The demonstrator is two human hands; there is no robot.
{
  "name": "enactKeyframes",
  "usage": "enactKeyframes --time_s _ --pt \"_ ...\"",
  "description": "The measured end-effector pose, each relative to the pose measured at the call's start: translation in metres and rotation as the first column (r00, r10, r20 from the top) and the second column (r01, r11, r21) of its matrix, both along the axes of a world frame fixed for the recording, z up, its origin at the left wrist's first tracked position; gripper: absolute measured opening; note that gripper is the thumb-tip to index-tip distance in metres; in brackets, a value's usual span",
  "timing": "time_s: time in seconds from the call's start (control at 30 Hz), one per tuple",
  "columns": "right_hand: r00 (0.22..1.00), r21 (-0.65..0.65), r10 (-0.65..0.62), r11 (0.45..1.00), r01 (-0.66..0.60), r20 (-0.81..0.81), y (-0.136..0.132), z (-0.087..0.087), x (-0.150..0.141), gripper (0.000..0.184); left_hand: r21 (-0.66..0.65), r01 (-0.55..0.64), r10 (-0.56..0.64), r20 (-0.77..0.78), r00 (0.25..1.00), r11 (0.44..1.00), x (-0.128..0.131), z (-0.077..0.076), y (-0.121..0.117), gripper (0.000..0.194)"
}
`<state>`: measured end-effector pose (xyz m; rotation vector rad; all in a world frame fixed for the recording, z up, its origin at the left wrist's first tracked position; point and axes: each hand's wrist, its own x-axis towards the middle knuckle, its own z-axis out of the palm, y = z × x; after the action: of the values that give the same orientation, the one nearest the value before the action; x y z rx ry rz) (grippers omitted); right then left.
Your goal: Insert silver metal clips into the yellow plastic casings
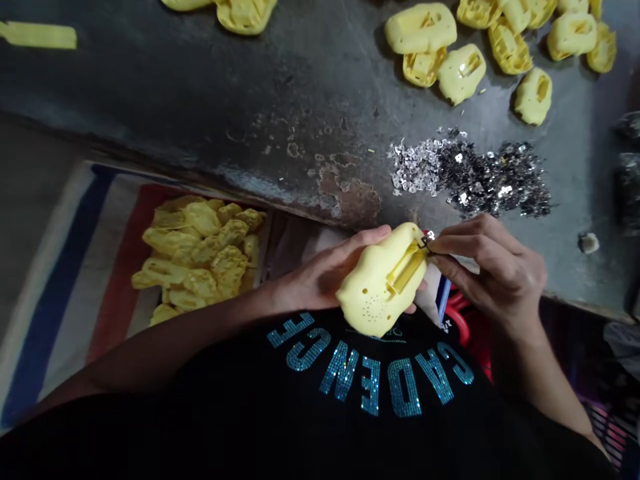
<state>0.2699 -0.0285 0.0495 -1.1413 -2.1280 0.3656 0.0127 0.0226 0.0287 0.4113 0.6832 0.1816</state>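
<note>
My left hand (320, 273) grips a hollow yellow plastic casing (380, 283), shaped like a toy body, with a slot and a small grid of holes. My right hand (493, 273) pinches a small dark metal piece (426, 242) between finger and thumb, holding it at the casing's upper edge. A heap of tiny silver and dark metal pieces (467, 175) lies on the table just beyond my right hand. Several yellow plastic shells (463, 73) lie further off at the top right.
The worn, dark metal table (200, 87) has a rusty, chipped edge. Below it, a striped woven sack (85, 267) holds a heap of yellow plastic parts (197, 253). A red plastic object (463, 317) sits below my right hand. Dark bundles (627, 173) stand at the right edge.
</note>
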Motion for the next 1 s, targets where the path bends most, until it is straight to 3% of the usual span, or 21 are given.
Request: enactKeyframes --time_s 0.2,0.43,0.63,0.87,1.0 --pt "0.992 0.071 0.005 0.997 -0.014 0.129 -0.002 0.004 -0.002 0.041 -0.024 -0.020 0.023 0.139 0.990 1.000 -0.002 -0.005 -0.001 0.051" --pt "0.992 0.122 -0.017 0.992 0.001 0.126 -0.005 -0.001 -0.007 0.046 0.006 -0.117 0.117 0.065 0.991 0.993 -0.001 -0.004 -0.006 0.043" --pt "0.988 0.146 -0.013 0.989 -0.010 0.152 -0.010 -0.002 -0.006 0.042 0.037 -0.129 0.126 0.083 0.989 0.991 -0.001 0.005 -0.012 0.049" --pt "0.988 0.162 -0.024 0.987 -0.001 0.154 -0.011 -0.001 -0.008 0.034 0.101 -0.118 0.097 0.192 0.977 0.988 -0.002 -0.009 -0.012 0.057" --pt "0.986 0.153 -0.012 0.988 -0.014 0.168 -0.011 0.000 -0.008 0.034 0.148 -0.127 0.100 0.179 0.979 0.981 -0.003 -0.010 -0.013 0.061"
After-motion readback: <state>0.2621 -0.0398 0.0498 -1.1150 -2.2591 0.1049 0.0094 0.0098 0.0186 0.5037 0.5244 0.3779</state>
